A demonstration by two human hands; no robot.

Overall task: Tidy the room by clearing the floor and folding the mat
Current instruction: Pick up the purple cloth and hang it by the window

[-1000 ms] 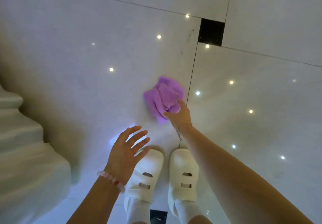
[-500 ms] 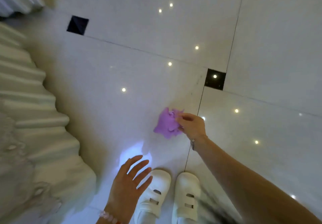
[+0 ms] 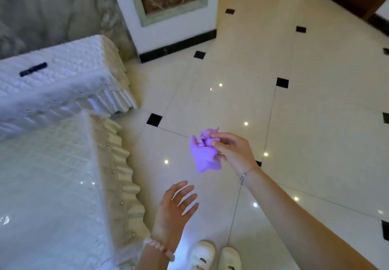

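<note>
Floor-clearing looks under way: right grip (image 3: 233, 152) pinches the purple cloth (image 3: 205, 158) aloft (left grip (image 3: 174, 210) wide, empty), which probably needs stowing next.

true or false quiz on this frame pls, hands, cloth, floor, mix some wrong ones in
1. The right hand pinches the purple cloth. True.
2. The left hand has a bead bracelet at its wrist. True.
3. White slippers stand on the tiled floor. True.
4. The left hand grips the cloth too. False: it is open, apart from the cloth, and holds nothing.
5. The cloth lies spread flat on the floor. False: it hangs bunched from the right hand.
</note>
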